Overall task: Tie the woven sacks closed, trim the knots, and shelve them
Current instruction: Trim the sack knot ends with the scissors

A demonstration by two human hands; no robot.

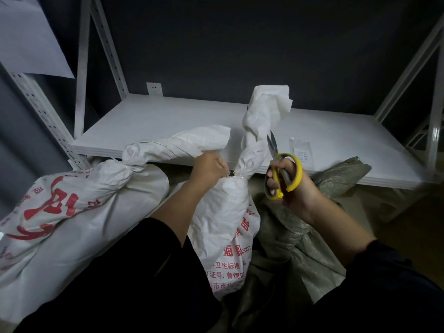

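Your left hand point(211, 168) pinches the sack neck point(249, 159), your right hand point(292, 188) grips the scissors point(284, 174); their blades, just beside it, could nick the fabric.

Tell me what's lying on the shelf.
One small clear packet lies on the shelf, near its front edge. The left sack's neck, the middle sack's neck and the scissors cover part of it, so anything behind them is hidden.

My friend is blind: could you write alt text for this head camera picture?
A person's right hand holds yellow scissors beside the tied neck of a white sack, while the left hand grips that neck. A second sack lies left, by a white shelf.
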